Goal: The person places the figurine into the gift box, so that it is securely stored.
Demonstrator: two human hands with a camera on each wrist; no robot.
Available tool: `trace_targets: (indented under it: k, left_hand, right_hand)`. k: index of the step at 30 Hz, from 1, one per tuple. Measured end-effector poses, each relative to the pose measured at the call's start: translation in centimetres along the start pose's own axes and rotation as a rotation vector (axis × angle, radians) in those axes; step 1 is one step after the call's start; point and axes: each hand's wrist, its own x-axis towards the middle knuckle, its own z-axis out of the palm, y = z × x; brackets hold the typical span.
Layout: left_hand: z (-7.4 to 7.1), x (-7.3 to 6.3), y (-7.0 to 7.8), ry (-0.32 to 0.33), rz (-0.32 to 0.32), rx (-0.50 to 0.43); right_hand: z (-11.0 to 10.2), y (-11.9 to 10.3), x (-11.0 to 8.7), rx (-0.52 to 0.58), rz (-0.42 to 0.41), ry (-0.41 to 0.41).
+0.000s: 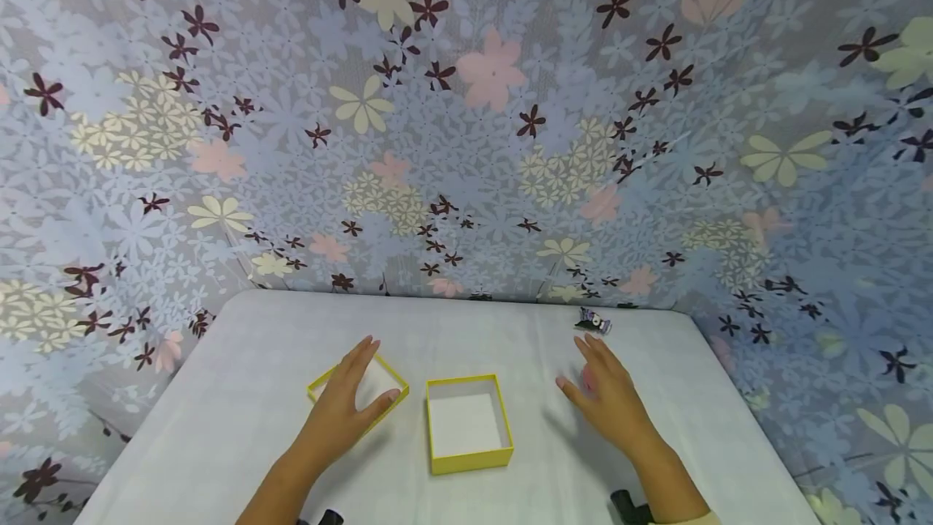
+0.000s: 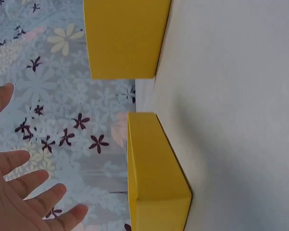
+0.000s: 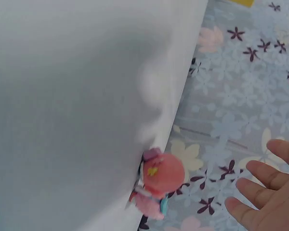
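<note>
My left hand (image 1: 341, 410) hovers with spread fingers over a shallow yellow-rimmed tray or lid (image 1: 377, 379), partly covering it in the head view. Between the hands stands a deeper open box (image 1: 472, 460), yellow outside and white inside. In the left wrist view, the yellow sides of the box (image 2: 127, 38) and the shallow piece (image 2: 159, 163) show apart from the fingers. On the right, my other hand (image 1: 611, 405) is held above the table, fingers spread and holding nothing. A small pink toy figure (image 3: 163, 175) is near it, mostly hidden behind that hand in the head view.
A small dark and white printed item (image 1: 594, 321) lies near the table's back edge, beyond the right hand. The white-covered table (image 1: 452, 339) meets a floral-patterned backdrop (image 1: 466, 144). Black straps or mounts (image 1: 628, 506) show at the wrists.
</note>
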Motion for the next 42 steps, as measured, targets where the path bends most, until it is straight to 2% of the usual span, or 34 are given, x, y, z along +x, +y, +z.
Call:
trace_targets:
  k: [8,16,25,34,38,42]
  left_hand:
    - [0.6,-0.5,1.1,-0.077,-0.021,-0.050]
    - [1.3,-0.9,1.3,-0.141,-0.030,-0.102]
    - [1.7,-1.3,1.6,-0.212,-0.069,-0.128]
    - [3.0,-1.6,1.4,-0.239,-0.001,-0.117]
    - [3.4,-1.6,1.4,-0.276,-0.002,-0.125]
    - [3.7,-1.6,1.5,-0.318,-0.003,-0.120]
  right_hand:
    - [-0.9,1.7,-0.4,0.053,0.033,-0.012]
    - [-1.3,2.9,-0.3,0.039,0.056,-0.068]
    - [-1.1,3.9,-0.1,0.012,0.090,-0.122]
    - [-1.0,4.6,0.1,0.012,0.112,-0.158]
    - [-1.0,4.9,0.3,0.018,0.132,-0.178]
    - [-1.1,5.0,0.6,0.024,0.188,-0.218]
